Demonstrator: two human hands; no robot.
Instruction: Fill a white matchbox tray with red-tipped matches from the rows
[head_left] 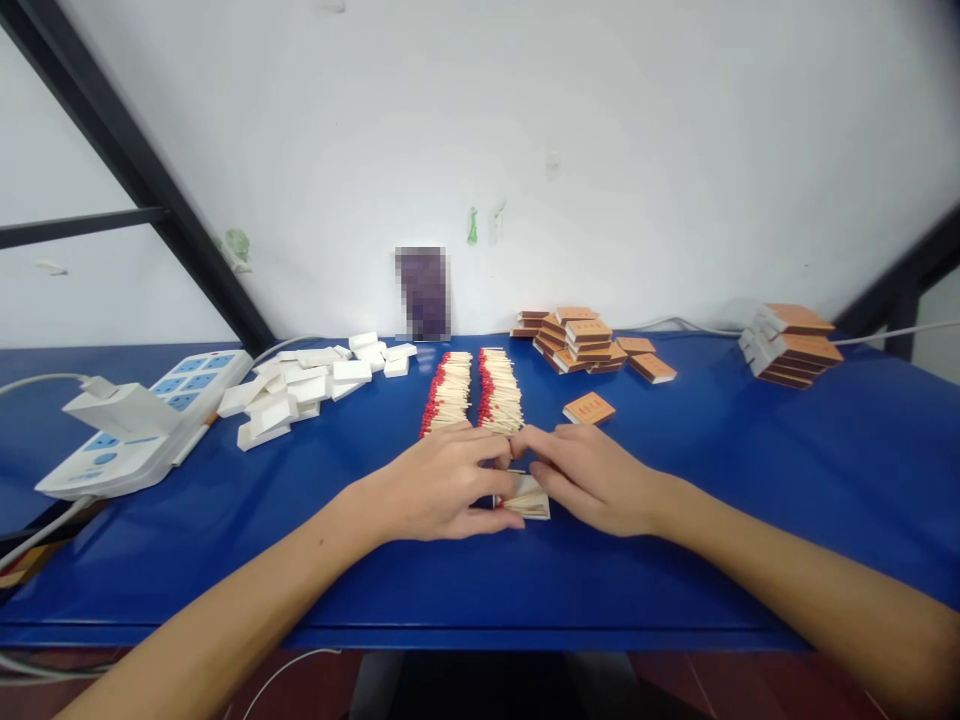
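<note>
A small white matchbox tray (534, 500) with matches lying in it rests on the blue table. My left hand (450, 485) is closed around its left side, with the thumb at the near edge. Beyond the tray, my right hand (592, 475) has bent fingertips close to the left fingers and the near end of a match row; whatever they pinch is hidden. Two long rows of red-headed matches, a left row (450, 390) and a right row (500, 390), stretch away from my hands. An orange matchbox (589, 408) lies beyond my right hand.
White empty trays (289, 390) are heaped at the left, beside a power strip (142, 430) with a plugged-in adapter. Orange matchboxes (577, 340) are piled at the back, and another stack (795, 345) stands far right by a white plug and cable. A blurred dark rectangle (425, 292) leans on the wall.
</note>
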